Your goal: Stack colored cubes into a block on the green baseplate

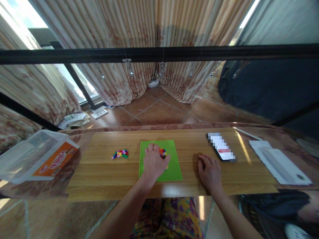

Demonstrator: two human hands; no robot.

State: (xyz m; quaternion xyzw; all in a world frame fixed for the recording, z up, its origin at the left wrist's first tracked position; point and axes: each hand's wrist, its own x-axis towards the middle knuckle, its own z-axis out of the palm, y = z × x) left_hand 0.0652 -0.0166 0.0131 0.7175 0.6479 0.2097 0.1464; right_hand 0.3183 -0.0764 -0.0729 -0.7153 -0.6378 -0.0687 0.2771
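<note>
My left hand [154, 161] lies over the green studded baseplate [174, 166], its fingers stretched forward and its thumb out to the right. Beneath it is a small patch of coloured building bricks [162, 153], in red, orange, yellow and blue; the palm hides part of them. I see nothing held in that hand. My right hand [210, 171] rests on the wooden table to the right of the baseplate, fingers loosely bent and apart from the thumb, with nothing visible in it. Left of the baseplate lies a loose pile of small multicoloured bricks [120, 154].
A phone [221, 147] with a lit screen lies beyond my right hand on the table [104, 179]. A clear plastic box [37, 156] with an orange label stands at the left. A white plastic lid [279, 162] is at the right. A black bar [159, 55] crosses beyond the table.
</note>
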